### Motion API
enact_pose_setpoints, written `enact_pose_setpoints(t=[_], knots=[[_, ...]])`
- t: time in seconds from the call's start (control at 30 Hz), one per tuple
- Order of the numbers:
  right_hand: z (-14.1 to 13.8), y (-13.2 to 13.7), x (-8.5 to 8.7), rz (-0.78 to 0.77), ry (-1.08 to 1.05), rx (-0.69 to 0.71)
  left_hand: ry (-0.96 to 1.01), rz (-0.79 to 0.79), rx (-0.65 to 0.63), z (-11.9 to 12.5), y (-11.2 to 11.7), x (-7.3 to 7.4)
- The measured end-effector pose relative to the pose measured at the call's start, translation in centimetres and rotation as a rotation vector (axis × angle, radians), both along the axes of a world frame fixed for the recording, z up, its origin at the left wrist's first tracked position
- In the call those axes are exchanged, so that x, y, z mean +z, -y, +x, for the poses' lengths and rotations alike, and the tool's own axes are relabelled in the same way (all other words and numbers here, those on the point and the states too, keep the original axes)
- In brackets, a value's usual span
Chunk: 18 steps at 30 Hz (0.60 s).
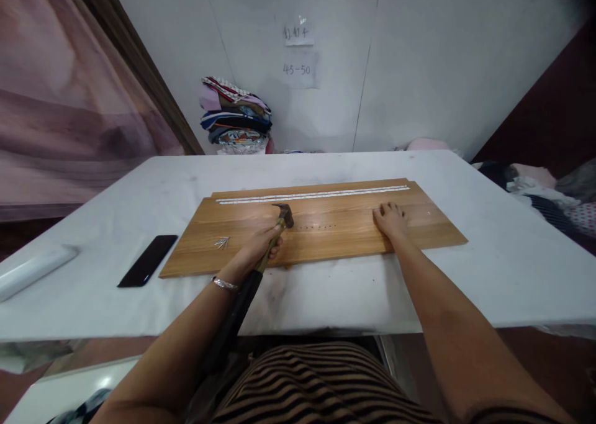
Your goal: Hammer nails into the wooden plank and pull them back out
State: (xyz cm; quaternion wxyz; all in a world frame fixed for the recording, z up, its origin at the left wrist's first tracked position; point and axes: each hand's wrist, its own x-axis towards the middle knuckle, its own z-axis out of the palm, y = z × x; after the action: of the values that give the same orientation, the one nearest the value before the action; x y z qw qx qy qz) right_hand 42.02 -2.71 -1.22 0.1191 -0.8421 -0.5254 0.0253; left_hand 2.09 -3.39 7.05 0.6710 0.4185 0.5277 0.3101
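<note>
My left hand (265, 245) is wrapped round a claw hammer (285, 215), gripping its handle just below the metal head. The head is over a flat wooden board (354, 216); whether it touches cannot be told. A short row of small dark dots (321, 226), nails or nail holes, runs along the board right of the hammer head. Several loose nails (222, 243) lie on the board's left part. On the board's right half rests my right hand (391, 219), fingers spread and slightly bent, with nothing visible in it.
Two white marked strips (311, 195) lie along the board's far side. Left of the board, a black phone (148, 261) lies on the white table (316, 293). A white roll (37, 269) is at the far left. Folded cloths (237, 113) are stacked behind the table by the wall.
</note>
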Motion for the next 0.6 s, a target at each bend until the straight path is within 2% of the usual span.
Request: enact_pose_setpoints(t=[0.2, 0.6], knots=[[0.13, -0.13, -0.32, 0.008, 0.014, -0.002, 0.051, 0.009, -0.021, -0.19, -0.03, -0.13], [0.01, -0.11, -0.17, 0.004, 0.0, -0.016, -0.003, 0.009, -0.009, -0.01, 0.11, 0.03]])
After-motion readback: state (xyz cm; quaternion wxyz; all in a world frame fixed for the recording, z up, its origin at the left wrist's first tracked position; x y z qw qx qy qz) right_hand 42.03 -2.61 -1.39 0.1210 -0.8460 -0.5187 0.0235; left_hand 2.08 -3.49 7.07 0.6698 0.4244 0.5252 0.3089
